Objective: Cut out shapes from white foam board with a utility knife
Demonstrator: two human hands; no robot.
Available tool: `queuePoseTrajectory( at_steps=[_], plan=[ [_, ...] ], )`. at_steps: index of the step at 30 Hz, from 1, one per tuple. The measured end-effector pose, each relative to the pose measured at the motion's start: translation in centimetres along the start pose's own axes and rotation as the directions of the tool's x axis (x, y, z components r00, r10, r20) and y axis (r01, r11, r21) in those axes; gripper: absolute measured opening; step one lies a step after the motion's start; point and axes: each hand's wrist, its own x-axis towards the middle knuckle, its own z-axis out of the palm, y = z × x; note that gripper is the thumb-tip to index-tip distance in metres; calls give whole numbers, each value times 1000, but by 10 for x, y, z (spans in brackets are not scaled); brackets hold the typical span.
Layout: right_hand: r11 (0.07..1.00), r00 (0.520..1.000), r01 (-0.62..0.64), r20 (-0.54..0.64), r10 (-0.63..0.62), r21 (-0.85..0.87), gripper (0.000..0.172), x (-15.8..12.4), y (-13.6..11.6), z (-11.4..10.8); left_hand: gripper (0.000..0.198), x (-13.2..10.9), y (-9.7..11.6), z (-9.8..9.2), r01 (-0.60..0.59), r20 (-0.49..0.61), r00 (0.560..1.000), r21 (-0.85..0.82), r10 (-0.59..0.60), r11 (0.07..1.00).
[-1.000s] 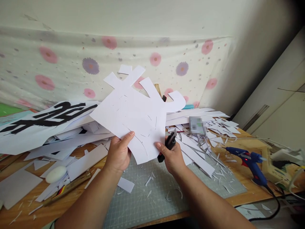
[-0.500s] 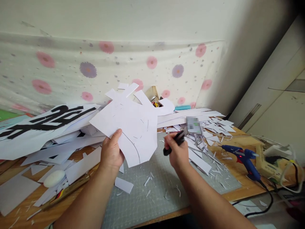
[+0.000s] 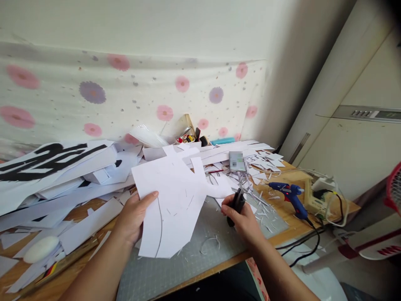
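Observation:
My left hand [image 3: 133, 215] grips the left edge of a white board cut-out [image 3: 172, 196], thumb on its face. The sheet has narrow arms at its top and right, and a curved slit runs down its lower left. It is tilted over the grey cutting mat [image 3: 206, 263]. To the right, my right hand [image 3: 247, 223] is wrapped round a black utility knife [image 3: 237, 205], apart from the board. Its blade is too small to make out. A thin curled offcut [image 3: 210, 239] lies on the mat between my hands.
A blue glue gun [image 3: 291, 196] with a lit red light rests at the right beside cables. White scraps [image 3: 263, 161] litter the table. At left are a stack of white boards [image 3: 94, 196], a sheet with black lettering [image 3: 53, 163] and a white oval object [image 3: 41, 249].
The board has come lower and turned in my left hand. My right hand has dropped a little with the knife. The view has swung to the right.

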Motion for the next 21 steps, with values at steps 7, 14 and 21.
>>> queuePoseTrajectory(
  at_steps=[7,14,21],
  plan=[
    [968,972,170,-191,-135,183,27,-12,22,-13,51,-2,-20,-34,147,80,984,154,-160,977],
    [960,957,254,-174,-232,119,39,-12,24,-29,64,6,-35,-43,54,233,956,453,-177,890],
    [936,966,141,-164,-201,-322,34,-3,21,-35,77,21,-18,-50,-192,160,980,917,118,349]
  ],
)
